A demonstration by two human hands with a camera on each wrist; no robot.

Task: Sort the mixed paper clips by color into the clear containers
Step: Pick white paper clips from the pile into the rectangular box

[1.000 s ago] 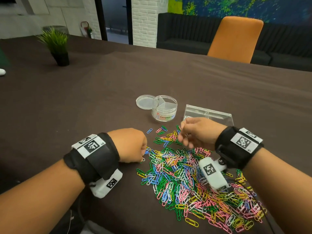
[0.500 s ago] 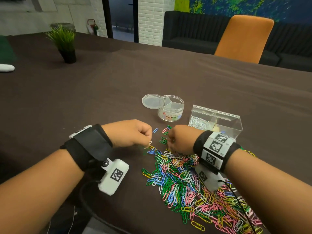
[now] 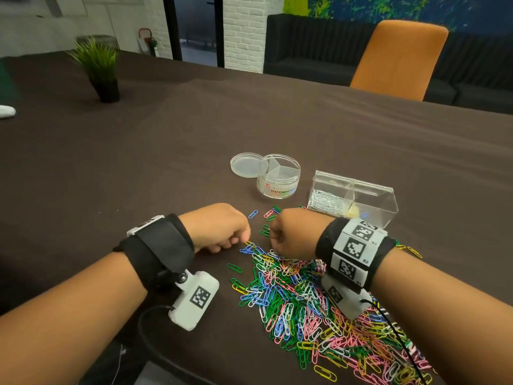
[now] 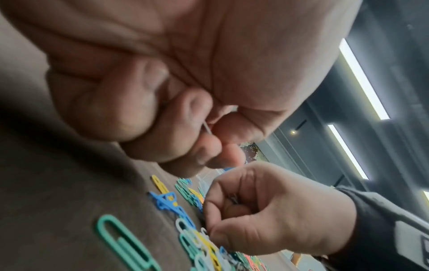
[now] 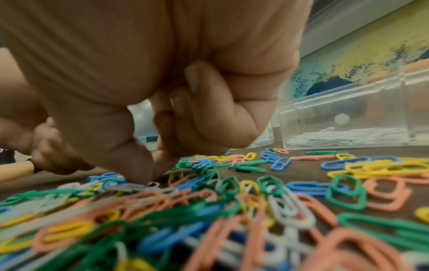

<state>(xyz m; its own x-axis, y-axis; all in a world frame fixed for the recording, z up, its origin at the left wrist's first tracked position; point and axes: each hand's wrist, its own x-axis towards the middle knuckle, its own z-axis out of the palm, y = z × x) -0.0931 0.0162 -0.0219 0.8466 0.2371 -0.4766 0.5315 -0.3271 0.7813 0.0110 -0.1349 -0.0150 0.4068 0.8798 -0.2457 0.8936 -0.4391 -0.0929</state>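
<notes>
At center frame, both the left hand (image 3: 219, 227) and right hand (image 3: 291, 234) pinch white clips from the pile (image 3: 319, 301), next needing carriage to the rectangular container (image 3: 358, 190).

Bare tabletop (image 3: 138, 168) wide open left; ahead, round tub (image 3: 278, 179) and rectangular box (image 3: 352, 198) blocking; clip pile (image 3: 319, 307) sprawled right.
</notes>
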